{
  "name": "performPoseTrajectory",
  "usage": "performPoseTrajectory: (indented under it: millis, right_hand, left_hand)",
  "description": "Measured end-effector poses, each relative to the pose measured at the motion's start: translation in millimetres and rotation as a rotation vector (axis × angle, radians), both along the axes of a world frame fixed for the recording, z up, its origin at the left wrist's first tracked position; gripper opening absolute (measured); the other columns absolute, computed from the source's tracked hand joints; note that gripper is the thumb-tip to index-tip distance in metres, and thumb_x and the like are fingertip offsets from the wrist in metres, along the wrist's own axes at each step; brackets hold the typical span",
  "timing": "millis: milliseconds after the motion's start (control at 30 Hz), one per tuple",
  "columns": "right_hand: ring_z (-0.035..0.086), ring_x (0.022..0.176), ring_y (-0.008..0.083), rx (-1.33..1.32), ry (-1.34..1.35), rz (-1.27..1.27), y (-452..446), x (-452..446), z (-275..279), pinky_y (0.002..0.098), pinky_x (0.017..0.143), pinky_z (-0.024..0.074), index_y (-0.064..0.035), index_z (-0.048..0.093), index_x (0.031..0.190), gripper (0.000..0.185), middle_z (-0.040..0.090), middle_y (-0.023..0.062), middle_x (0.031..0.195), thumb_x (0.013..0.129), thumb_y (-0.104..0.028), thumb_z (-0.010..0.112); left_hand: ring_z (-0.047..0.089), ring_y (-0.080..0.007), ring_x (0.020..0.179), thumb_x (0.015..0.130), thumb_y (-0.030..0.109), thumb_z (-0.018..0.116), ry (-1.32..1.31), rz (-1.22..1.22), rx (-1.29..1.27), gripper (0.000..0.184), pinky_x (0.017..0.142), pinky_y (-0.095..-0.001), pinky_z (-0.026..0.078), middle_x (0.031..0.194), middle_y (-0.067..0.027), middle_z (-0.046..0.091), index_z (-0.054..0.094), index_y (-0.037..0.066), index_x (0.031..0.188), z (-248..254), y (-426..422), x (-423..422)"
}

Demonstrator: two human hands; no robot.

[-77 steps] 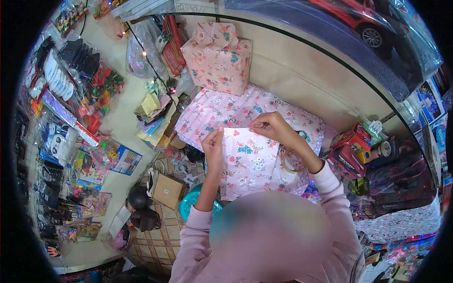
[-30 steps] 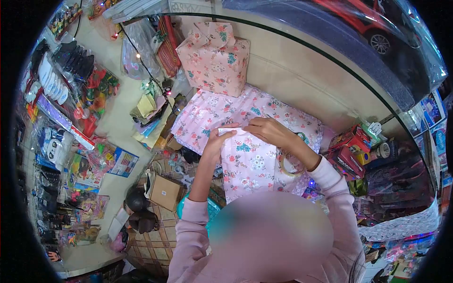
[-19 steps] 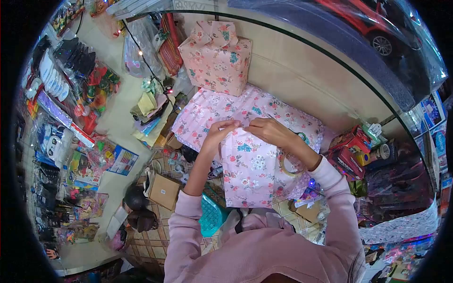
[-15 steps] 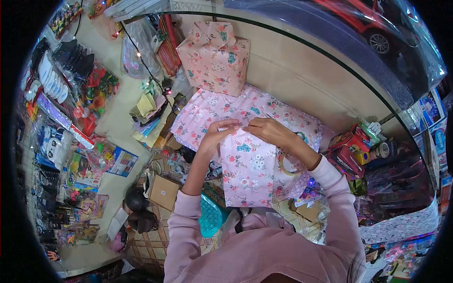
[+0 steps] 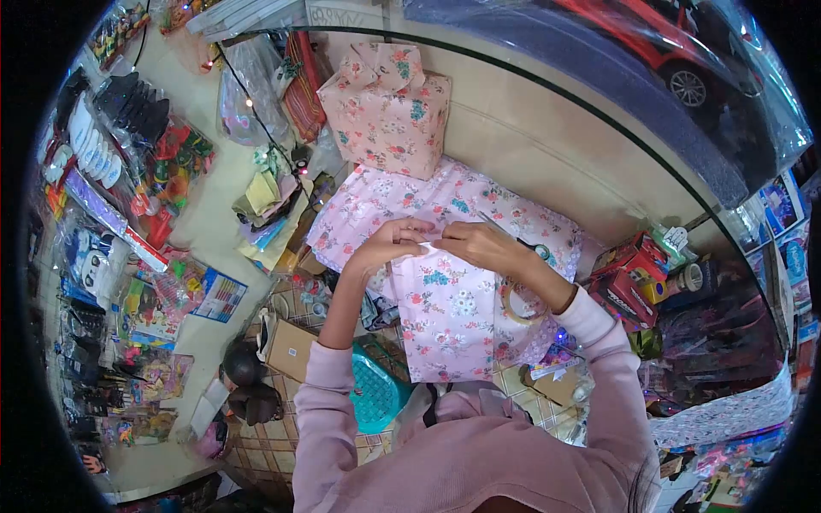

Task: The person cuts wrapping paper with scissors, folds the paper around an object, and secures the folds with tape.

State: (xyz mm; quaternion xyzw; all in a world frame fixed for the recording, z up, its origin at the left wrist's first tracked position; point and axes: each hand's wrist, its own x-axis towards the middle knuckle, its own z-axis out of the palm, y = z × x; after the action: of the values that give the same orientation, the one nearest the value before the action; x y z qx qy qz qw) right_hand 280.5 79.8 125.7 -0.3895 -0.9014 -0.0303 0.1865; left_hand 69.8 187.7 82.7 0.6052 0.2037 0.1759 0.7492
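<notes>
A folded piece of pink floral paper (image 5: 449, 316) hangs over the near edge of a surface covered in the same floral paper (image 5: 359, 209). At its top left corner my left hand (image 5: 395, 242) pinches the edge between bent fingers. My right hand (image 5: 475, 246) grips the top edge just beside it, fingers curled. The two hands nearly touch. A roll of tape (image 5: 523, 303) lies right of the folded paper, below my right wrist. Scissors (image 5: 539, 250) with a dark handle lie beyond my right hand, partly hidden. A floral wrapped package (image 5: 389, 115) stands at the back.
A teal plastic stool (image 5: 378, 393) and a cardboard box (image 5: 291, 350) are on the tiled floor at the left. Red boxes (image 5: 623, 299) stand at the right. Packaged goods (image 5: 162, 299) line the left counter. A curved glass edge runs above.
Since the earliest frame, both hands have come together at the paper's top left, and its top edge has been bent. Lately the hands and paper have shifted slightly toward my body.
</notes>
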Motion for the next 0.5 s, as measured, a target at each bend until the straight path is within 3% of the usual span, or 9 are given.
performPoseTrajectory:
  millis: [100, 300, 400, 500]
  right_hand:
    - [0.063, 0.084, 0.0262, -0.105, 0.038, -0.050, 1.8, 0.2, -0.6, 0.0367, 0.072, 0.0521, -0.0054, 0.061, 0.106, 0.027, 0.062, 0.0103, 0.092, 0.080, -0.010, 0.057]
    - [0.062, 0.069, 0.0258, -0.178, 0.248, -0.149, -8.7, 13.9, 18.0, 0.0342, 0.067, 0.0510, -0.0046, 0.062, 0.107, 0.031, 0.064, 0.0109, 0.083, 0.083, -0.023, 0.067]
    - [0.062, 0.065, 0.0192, -0.323, 0.342, -0.295, -19.2, 21.8, 16.9, 0.0293, 0.062, 0.0501, -0.0043, 0.064, 0.106, 0.031, 0.064, 0.0083, 0.078, 0.081, -0.022, 0.071]
    - [0.059, 0.063, 0.0100, -0.447, 0.529, -0.274, -19.3, 38.4, 0.0, 0.0240, 0.057, 0.0478, -0.0048, 0.066, 0.105, 0.030, 0.065, 0.0048, 0.075, 0.079, -0.018, 0.075]
  left_hand:
    - [0.062, -0.0106, 0.082, 0.076, 0.004, 0.074, 0.065, -0.067, 0.098, 0.041, 0.076, -0.0227, 0.049, 0.092, -0.0079, 0.067, 0.059, -0.003, 0.114, -2.9, 8.8, 5.0]
    - [0.061, -0.0096, 0.088, 0.078, 0.006, 0.073, 0.073, -0.023, 0.212, 0.035, 0.080, -0.0242, 0.049, 0.097, -0.0070, 0.067, 0.063, -0.002, 0.110, 7.2, -1.8, 5.5]
    - [0.061, -0.0095, 0.090, 0.078, 0.007, 0.073, 0.054, 0.031, 0.234, 0.036, 0.083, -0.0245, 0.049, 0.097, -0.0061, 0.068, 0.063, -0.002, 0.112, 2.9, -2.9, 3.2]
    - [0.061, -0.0100, 0.088, 0.078, 0.007, 0.072, 0.063, 0.059, 0.240, 0.037, 0.083, -0.0250, 0.048, 0.099, -0.0063, 0.068, 0.063, -0.001, 0.113, 2.6, -0.5, 0.9]
